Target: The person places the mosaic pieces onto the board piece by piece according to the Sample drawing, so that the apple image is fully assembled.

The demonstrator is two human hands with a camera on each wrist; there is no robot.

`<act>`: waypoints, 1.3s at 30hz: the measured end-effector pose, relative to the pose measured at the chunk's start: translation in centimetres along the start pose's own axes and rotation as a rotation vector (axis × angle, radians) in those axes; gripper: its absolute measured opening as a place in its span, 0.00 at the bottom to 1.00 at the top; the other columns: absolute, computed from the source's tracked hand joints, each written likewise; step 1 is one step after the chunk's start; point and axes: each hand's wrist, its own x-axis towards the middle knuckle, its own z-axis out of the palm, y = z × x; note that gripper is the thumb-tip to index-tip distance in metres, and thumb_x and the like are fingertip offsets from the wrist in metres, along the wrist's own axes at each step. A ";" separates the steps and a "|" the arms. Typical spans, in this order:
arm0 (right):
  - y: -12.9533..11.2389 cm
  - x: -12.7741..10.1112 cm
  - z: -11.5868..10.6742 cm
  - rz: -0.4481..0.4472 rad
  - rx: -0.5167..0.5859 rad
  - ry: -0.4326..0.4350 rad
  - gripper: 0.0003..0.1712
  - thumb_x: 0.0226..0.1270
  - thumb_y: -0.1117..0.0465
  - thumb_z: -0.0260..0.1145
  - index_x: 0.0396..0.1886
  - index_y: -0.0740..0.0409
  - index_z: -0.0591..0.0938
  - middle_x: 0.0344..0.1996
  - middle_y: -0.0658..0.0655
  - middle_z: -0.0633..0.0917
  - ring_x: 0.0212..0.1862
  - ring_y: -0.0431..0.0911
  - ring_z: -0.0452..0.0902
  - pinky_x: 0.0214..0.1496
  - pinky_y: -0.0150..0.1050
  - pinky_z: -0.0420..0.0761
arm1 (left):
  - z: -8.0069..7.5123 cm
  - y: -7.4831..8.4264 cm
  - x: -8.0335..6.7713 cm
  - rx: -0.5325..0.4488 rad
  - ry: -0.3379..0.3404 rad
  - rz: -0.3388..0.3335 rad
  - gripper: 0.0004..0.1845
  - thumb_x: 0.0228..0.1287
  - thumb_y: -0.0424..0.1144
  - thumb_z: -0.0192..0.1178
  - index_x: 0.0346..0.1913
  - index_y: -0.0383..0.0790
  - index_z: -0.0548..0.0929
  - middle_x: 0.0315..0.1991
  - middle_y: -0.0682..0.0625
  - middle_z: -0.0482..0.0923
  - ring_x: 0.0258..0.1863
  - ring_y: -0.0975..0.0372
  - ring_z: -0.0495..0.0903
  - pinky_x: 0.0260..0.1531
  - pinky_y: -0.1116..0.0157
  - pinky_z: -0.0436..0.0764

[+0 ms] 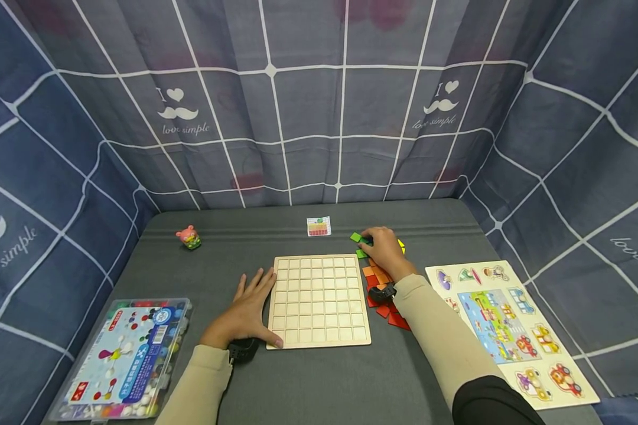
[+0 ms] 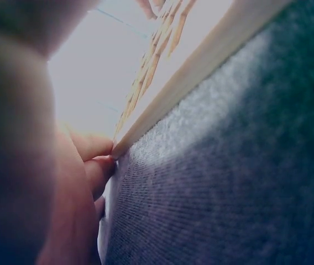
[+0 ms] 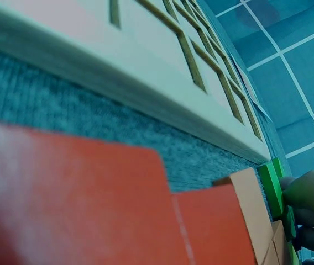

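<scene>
A square wooden board [image 1: 321, 301] with a grid of shallow recesses lies flat in the middle of the table. My left hand [image 1: 250, 310] rests along its left edge, fingers spread and thumb at the near corner; in the left wrist view fingertips [image 2: 104, 148] touch the board's side. Right of the board, my right hand [image 1: 385, 251] reaches over the far end of a pile of coloured square tiles, pinching a dark green tile [image 3: 290, 222]. Bright green tiles [image 1: 355, 237] lie around the fingertips. Orange tiles [image 1: 369, 271] and red tiles [image 1: 399, 320] trail toward me, and yellow ones are partly hidden behind the hand.
A small card with a coloured grid [image 1: 319, 226] lies beyond the board. At the far left stands a pink-headed toy figure [image 1: 189, 237]. A clear case of molecule-model pieces [image 1: 122, 360] is at near left, a picture puzzle board [image 1: 510, 336] at right. Curtains enclose the table.
</scene>
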 end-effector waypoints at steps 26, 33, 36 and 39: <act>0.0 -0.1 0.3 0.018 0.028 0.018 0.17 0.68 0.67 0.72 0.55 0.65 0.87 0.50 0.63 0.85 0.53 0.59 0.77 0.58 0.53 0.79 | -0.3 0.3 -0.1 0.009 -0.005 -0.005 0.89 0.21 0.79 0.81 0.86 0.35 0.48 0.85 0.41 0.40 0.83 0.43 0.38 0.74 0.37 0.26; -0.2 0.0 0.4 0.012 0.004 0.020 0.18 0.68 0.67 0.72 0.57 0.64 0.87 0.52 0.62 0.83 0.54 0.59 0.75 0.62 0.57 0.71 | -0.1 0.1 0.0 0.018 -0.001 0.003 0.89 0.21 0.80 0.81 0.86 0.36 0.48 0.85 0.41 0.40 0.83 0.44 0.37 0.74 0.37 0.27; -0.4 -0.1 0.3 0.020 0.013 0.017 0.18 0.68 0.67 0.73 0.56 0.64 0.87 0.51 0.62 0.82 0.54 0.59 0.77 0.63 0.57 0.71 | -0.2 0.1 -0.1 0.012 -0.003 0.001 0.89 0.21 0.80 0.80 0.86 0.36 0.48 0.85 0.42 0.40 0.83 0.44 0.37 0.74 0.37 0.27; -0.6 -0.2 0.2 0.028 0.047 0.018 0.16 0.68 0.69 0.73 0.55 0.65 0.87 0.50 0.63 0.81 0.50 0.58 0.79 0.60 0.54 0.77 | -0.2 0.1 -0.2 0.007 0.000 0.001 0.89 0.21 0.80 0.80 0.86 0.36 0.48 0.85 0.42 0.41 0.83 0.44 0.38 0.74 0.37 0.27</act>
